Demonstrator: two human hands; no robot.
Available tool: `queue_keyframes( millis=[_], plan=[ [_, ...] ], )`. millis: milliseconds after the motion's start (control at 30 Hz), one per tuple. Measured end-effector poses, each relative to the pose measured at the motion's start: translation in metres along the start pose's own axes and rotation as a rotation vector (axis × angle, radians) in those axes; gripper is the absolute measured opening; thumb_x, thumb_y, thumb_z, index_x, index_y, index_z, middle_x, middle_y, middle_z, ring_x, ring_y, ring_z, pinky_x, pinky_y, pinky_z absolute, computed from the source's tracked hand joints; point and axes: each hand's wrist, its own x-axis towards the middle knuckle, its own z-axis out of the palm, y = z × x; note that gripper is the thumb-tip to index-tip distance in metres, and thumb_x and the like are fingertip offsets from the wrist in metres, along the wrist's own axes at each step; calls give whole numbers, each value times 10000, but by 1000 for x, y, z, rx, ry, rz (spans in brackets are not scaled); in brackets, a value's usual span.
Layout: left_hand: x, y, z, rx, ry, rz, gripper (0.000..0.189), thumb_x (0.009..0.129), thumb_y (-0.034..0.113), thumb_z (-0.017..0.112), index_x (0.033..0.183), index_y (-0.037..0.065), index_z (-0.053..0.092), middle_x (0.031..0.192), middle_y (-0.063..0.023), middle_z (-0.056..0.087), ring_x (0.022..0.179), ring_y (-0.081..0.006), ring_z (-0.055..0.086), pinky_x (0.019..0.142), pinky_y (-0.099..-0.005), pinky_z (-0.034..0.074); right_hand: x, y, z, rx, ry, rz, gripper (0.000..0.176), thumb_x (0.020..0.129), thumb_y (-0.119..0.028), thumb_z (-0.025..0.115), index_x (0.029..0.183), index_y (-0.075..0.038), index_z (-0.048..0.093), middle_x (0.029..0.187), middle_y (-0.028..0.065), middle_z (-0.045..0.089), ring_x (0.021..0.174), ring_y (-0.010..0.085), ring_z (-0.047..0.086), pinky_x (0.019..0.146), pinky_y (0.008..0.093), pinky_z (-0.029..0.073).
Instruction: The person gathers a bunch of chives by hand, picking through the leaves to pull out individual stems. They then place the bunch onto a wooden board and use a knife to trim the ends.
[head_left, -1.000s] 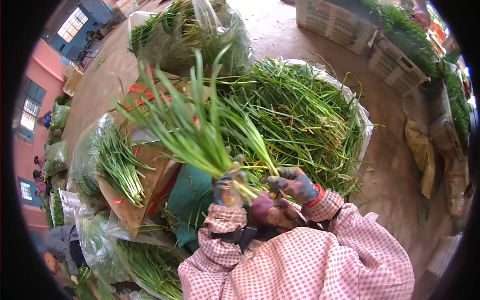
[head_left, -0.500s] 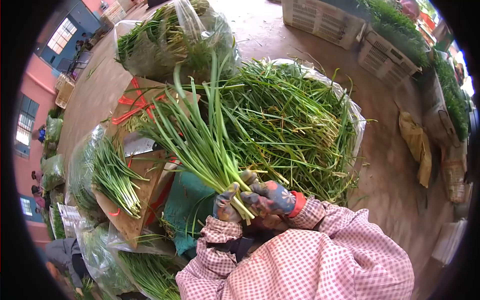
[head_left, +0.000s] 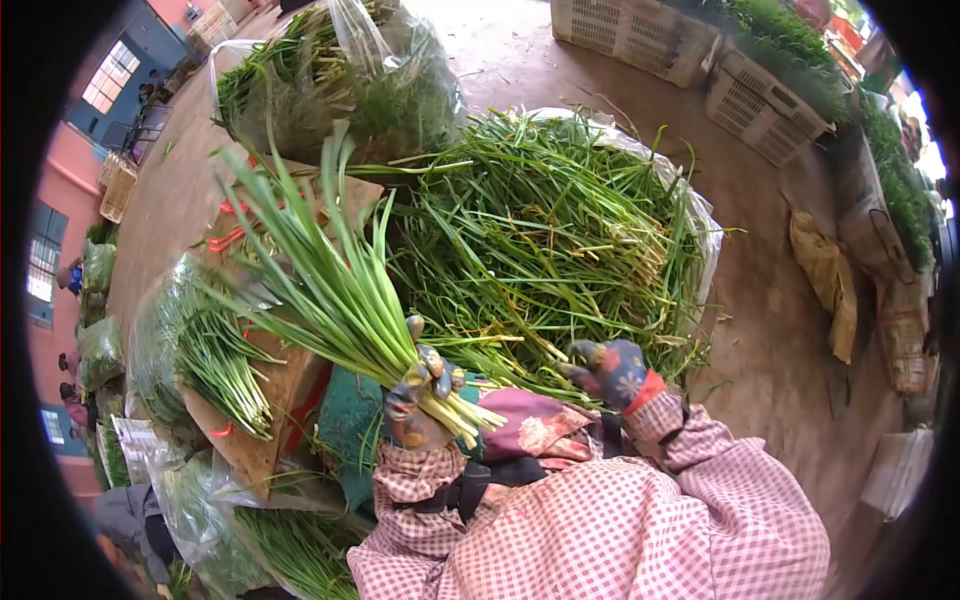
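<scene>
My left hand [head_left: 418, 400], in a patterned glove, is closed around a bunch of garlic chives [head_left: 345, 300]. The leaves fan out to the upper left and the pale stem ends point to the lower right. My right hand [head_left: 612, 373], gloved and with a red cuff, is apart from the bunch at the near edge of a large heap of loose chives [head_left: 560, 240]. Its fingers are slightly bent and spread, with nothing visible in them. A smaller bunch [head_left: 225, 370] lies on the wooden board [head_left: 290, 370] to the left.
Red ties [head_left: 228, 238] lie on the far part of the board. Behind it stands a clear bag of chives [head_left: 350, 90]. More bagged greens [head_left: 300, 545] are at lower left. White crates [head_left: 640, 40] line the upper right, and a tan sack [head_left: 822, 285] lies on the floor.
My right hand has let go of the bunch's stems and moved right toward the heap. My left hand has shifted left with the bunch, whose leaves now cover the knife on the board.
</scene>
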Motion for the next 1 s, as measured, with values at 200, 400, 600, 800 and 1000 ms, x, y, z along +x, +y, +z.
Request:
queue_keyframes(
  millis=[200,400,600,800,1000],
  plan=[
    [-7,5,0,-130,-12,22,606,821,99,512,1303,-4,161,807,-53,539,654,-120,512,701,-304,417,48,10,43,-228,-479,-17,375,727,-444,561,861,-96,596,620,168,564,559,319,555,492,416,421],
    [-13,2,-5,-271,46,100,377,837,80,476,1190,13,362,871,-53,547,683,-113,530,734,-300,449,33,12,-37,1340,-279,333,279,842,-235,481,854,16,602,642,48,598,384,47,444,340,184,349],
    [-12,1,-11,-88,146,20,466,791,68,551,1206,11,348,1095,-160,517,767,-157,562,709,-330,475,21,-22,-22,1389,-311,382,260,788,-248,582,864,0,605,779,87,631,450,67,517,386,179,398],
    [-13,-5,-11,-52,295,36,406,778,-1,523,1162,-8,392,1044,-179,543,675,-152,585,580,-291,505,12,-32,-7,1595,-268,280,323,808,-295,548,847,23,585,671,74,572,415,74,478,378,191,362],
    [-15,-10,-20,-35,271,15,421,779,7,520,1175,3,376,1057,-186,533,685,-166,574,596,-297,493,2,-36,6,2087,-403,98,429,777,-367,576,892,46,557,721,122,604,397,111,470,377,214,359]
  ],
)
